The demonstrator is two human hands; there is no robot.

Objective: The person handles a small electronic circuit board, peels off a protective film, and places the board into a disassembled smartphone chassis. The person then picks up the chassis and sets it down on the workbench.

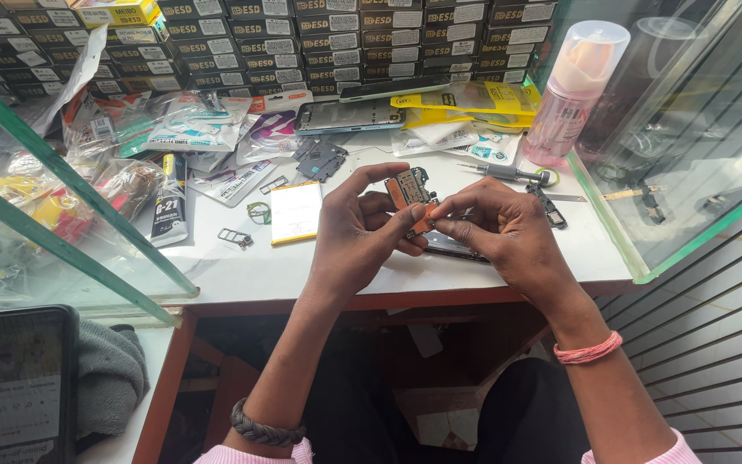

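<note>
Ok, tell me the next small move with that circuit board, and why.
Probably peel the orange strip free with the right hand while the left hand steadies the circuit board: both hands hold the board above the white table, right fingertips pinching at its lower edge.

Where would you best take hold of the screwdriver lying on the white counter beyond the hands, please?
Probably by its thick grey handle, pinched across its width from above. The screwdriver lies flat on the counter, thin tip pointing left and a green ring at its right end, beyond the right hand. Its top is unobstructed, and the handle is the widest part to grip.
</note>
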